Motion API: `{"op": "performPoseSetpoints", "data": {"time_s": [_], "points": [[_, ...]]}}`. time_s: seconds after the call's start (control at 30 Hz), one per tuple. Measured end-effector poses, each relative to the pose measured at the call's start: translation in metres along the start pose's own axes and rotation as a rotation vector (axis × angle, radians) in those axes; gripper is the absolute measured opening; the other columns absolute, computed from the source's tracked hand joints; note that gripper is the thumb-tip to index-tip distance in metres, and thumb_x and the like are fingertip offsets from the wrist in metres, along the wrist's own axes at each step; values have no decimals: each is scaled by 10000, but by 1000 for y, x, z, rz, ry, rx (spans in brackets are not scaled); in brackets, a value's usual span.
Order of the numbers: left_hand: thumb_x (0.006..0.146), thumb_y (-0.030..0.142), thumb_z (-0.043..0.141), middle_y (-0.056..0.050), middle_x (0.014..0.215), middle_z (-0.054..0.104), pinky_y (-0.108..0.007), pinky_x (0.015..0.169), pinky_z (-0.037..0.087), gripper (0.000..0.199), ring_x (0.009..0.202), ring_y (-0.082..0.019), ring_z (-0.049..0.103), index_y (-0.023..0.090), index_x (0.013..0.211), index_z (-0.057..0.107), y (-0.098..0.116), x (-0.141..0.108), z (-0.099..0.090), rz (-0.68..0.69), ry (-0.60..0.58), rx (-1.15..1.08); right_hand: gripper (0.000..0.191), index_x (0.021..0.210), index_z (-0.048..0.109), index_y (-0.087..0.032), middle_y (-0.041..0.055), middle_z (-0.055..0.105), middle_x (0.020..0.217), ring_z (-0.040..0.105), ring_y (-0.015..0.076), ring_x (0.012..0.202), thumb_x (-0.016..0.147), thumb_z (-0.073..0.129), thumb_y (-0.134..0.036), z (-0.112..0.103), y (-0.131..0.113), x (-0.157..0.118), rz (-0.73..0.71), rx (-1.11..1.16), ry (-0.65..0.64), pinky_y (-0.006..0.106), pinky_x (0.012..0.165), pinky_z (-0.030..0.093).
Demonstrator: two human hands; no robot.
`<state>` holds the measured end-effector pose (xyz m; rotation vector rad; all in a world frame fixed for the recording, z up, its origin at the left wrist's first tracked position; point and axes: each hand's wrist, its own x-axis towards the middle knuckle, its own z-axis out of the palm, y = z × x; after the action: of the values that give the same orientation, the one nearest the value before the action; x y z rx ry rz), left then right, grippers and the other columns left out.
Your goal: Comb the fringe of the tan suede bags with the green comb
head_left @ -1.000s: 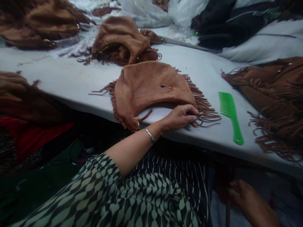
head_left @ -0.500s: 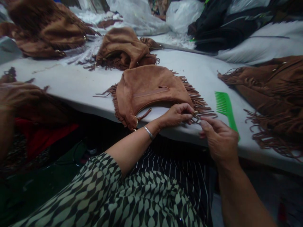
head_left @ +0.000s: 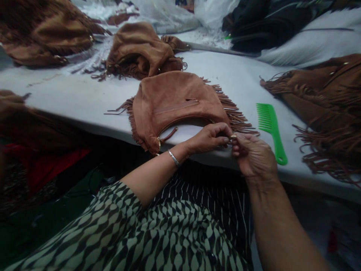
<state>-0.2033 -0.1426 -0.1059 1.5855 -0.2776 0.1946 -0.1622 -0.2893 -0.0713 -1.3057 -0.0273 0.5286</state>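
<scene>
A brown suede fringed handbag [head_left: 175, 92] lies on the white-covered table in front of me, its curved opening towards me and fringe spread at both ends. At its right end my left hand [head_left: 211, 137] pinches near a small gold metal ring [head_left: 233, 137]. My right hand [head_left: 254, 154] is closed on the same ring from the other side, fingertips close to those of the left. The palm faces down and hides part of the metal piece. A short strap end [head_left: 170, 134] with gold hardware shows at the bag's left end.
A green comb [head_left: 272, 131] lies right of my hands. More brown fringed bags lie behind [head_left: 141, 49], at the far left [head_left: 50, 34] and at the right [head_left: 332, 109]. The table [head_left: 67, 99] has a near edge close to my lap. Black material [head_left: 259, 30] is piled at the back.
My right hand has moved left, closer to my left hand, and turned its back upward over the ring. The comb's handle is now uncovered. The view has shifted slightly.
</scene>
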Motion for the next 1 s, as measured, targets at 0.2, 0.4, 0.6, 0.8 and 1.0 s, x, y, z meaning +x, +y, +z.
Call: {"op": "performPoseSetpoints", "data": {"time_s": [0.2, 0.4, 0.6, 0.8, 1.0], "points": [[797, 268, 581, 5, 768, 535, -224, 687, 397, 151, 723, -101, 499, 128, 842, 545, 6, -1, 1, 47, 34, 134, 176, 582, 592, -130, -31, 537, 506, 432, 39, 395, 484, 726, -189, 3, -4, -2, 56, -66, 44, 134, 324, 312], [802, 247, 582, 14, 750, 520, -209, 650, 414, 134, 679, -83, 506, 132, 836, 523, 5, -1, 3, 64, 33, 61, 260, 618, 558, -153, -51, 498, 494, 428, 56, 371, 592, 741, -335, -4, 5, -13, 6, -156, 65, 152, 298, 287], [804, 349, 614, 12, 773, 535, -200, 619, 448, 257, 647, -74, 547, 133, 878, 496, 2, 1, 1, -64, 3, -137, 198, 825, 664, -184, -40, 597, 637, 499, 63, 465, 695, 729, -318, -8, 4, -14, -415, -361, 51, 175, 393, 410], [798, 304, 625, 2, 765, 574, -198, 639, 448, 223, 678, -80, 558, 124, 871, 516, 5, 0, 2, -70, 39, -105, 166, 866, 714, -183, -18, 645, 666, 533, 85, 495, 724, 713, -268, 3, 0, 0, -511, -490, -61, 213, 428, 451], [769, 262, 652, 9, 735, 609, -171, 594, 442, 205, 617, -60, 551, 115, 897, 588, 4, -2, 12, -64, 249, -54, 161, 735, 714, -165, -24, 601, 545, 472, 71, 413, 698, 749, -318, 5, -7, 10, -528, -532, -33, 192, 347, 363]]}}
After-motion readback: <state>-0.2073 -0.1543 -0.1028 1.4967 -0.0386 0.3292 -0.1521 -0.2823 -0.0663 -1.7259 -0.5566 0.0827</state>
